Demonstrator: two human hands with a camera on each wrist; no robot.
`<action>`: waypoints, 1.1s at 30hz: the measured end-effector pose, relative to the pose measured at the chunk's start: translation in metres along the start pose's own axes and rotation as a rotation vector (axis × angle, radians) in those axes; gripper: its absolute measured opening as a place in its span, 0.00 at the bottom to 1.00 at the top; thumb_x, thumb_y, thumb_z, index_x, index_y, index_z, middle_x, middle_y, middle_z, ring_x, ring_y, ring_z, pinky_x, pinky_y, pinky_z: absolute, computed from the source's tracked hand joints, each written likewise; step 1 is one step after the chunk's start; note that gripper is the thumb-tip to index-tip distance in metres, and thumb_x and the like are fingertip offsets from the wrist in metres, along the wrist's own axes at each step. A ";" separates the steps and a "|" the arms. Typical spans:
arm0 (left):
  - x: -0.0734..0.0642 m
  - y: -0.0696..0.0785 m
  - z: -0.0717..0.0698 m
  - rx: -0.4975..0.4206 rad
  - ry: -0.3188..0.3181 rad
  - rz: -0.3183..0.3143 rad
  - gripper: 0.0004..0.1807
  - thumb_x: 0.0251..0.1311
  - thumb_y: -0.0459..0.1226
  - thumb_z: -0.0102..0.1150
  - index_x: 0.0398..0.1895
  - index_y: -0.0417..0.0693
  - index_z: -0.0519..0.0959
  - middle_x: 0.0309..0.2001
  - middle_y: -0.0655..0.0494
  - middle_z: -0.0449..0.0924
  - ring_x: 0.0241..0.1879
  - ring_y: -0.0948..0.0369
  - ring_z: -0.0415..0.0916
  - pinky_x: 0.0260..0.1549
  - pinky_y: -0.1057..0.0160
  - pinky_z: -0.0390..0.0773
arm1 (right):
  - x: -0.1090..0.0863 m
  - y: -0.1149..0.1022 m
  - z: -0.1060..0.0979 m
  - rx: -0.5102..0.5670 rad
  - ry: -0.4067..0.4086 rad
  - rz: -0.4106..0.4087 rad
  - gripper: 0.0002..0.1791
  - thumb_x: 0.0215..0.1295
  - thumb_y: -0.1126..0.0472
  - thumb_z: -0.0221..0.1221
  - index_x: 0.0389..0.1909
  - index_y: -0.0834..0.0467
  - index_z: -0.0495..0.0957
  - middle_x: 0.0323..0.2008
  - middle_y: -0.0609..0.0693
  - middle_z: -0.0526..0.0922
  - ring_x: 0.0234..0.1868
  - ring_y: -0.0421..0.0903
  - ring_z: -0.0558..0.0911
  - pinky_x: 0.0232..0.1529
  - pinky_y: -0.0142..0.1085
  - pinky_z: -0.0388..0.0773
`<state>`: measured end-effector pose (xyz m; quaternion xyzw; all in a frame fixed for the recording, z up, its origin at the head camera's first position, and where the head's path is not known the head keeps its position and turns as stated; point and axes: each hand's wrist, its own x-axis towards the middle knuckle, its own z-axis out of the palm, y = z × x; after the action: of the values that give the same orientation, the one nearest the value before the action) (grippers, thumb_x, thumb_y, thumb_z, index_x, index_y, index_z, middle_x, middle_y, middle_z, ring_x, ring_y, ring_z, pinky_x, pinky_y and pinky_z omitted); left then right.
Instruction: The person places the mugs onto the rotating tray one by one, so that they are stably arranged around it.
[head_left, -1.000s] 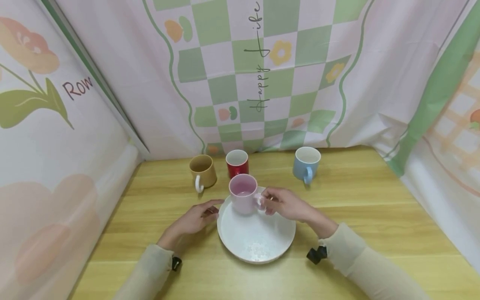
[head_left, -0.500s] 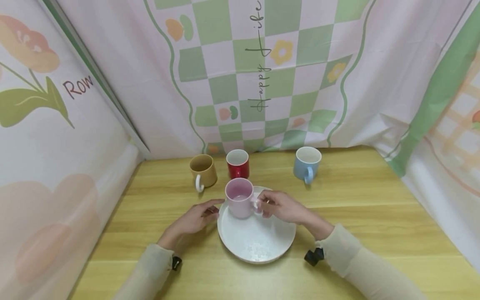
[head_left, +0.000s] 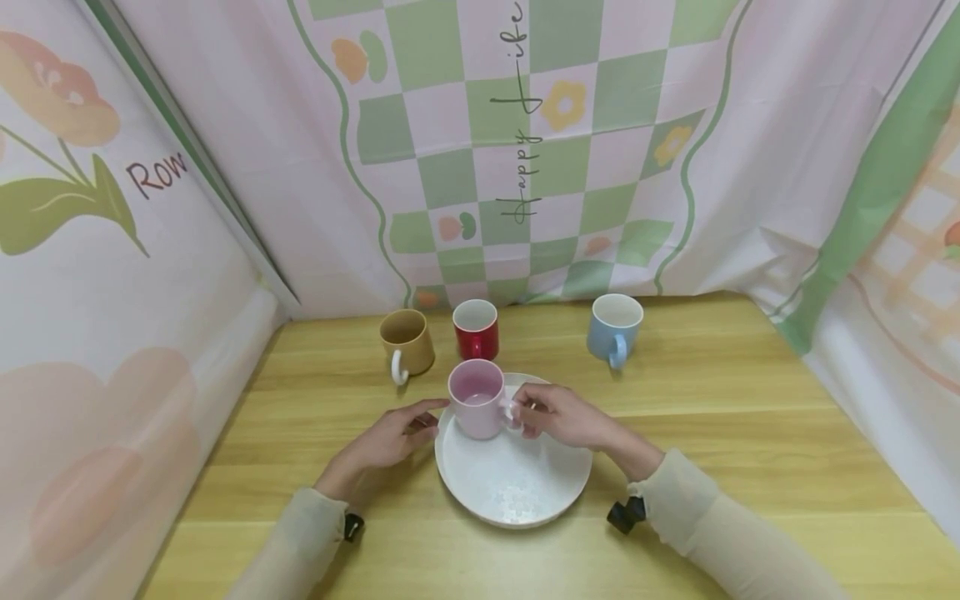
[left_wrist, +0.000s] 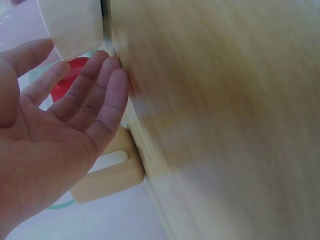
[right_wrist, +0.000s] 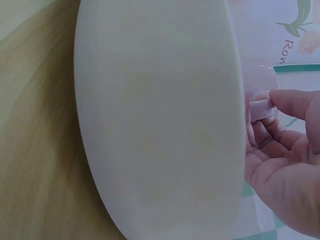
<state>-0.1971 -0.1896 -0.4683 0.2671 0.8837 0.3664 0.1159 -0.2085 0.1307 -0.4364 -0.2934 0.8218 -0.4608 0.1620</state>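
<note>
A pink mug [head_left: 478,402] stands upright at the back left of a round white plate [head_left: 517,483] with a raised rim. My right hand [head_left: 562,414] pinches the mug's handle between thumb and fingers, as the right wrist view also shows around the handle [right_wrist: 261,106]. Beside the plate's left rim is my left hand [head_left: 390,433], its fingers loosely extended and fingertips right at the rim. In the left wrist view that hand [left_wrist: 65,115] has its palm showing and grips nothing.
Behind the plate stand a tan mug [head_left: 407,343] with a white handle, a red mug [head_left: 476,329] and, farther right, a light blue mug [head_left: 614,327]. A printed curtain [head_left: 517,150] borders the wooden table [head_left: 720,467] at the back.
The pink mug has shifted slightly left and toward me over the plate, with my right hand holding its handle. My left hand and the plate have stayed in place.
</note>
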 end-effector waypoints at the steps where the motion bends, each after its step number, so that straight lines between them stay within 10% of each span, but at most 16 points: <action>1: 0.000 0.000 0.000 -0.002 -0.002 -0.005 0.26 0.73 0.37 0.52 0.73 0.51 0.66 0.49 0.46 0.84 0.52 0.53 0.81 0.58 0.52 0.80 | 0.000 0.000 0.000 -0.001 -0.002 -0.002 0.08 0.75 0.61 0.52 0.43 0.61 0.78 0.37 0.54 0.83 0.35 0.44 0.83 0.39 0.34 0.85; 33: 0.001 -0.004 0.000 -0.014 -0.010 -0.033 0.26 0.73 0.39 0.53 0.73 0.54 0.67 0.49 0.51 0.84 0.52 0.56 0.81 0.57 0.51 0.80 | 0.007 0.010 -0.003 0.015 -0.032 -0.004 0.12 0.73 0.64 0.55 0.54 0.59 0.75 0.37 0.55 0.85 0.32 0.45 0.85 0.36 0.36 0.86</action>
<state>-0.1990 -0.1912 -0.4709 0.2536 0.8848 0.3693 0.1282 -0.2185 0.1326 -0.4435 -0.3012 0.8151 -0.4624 0.1763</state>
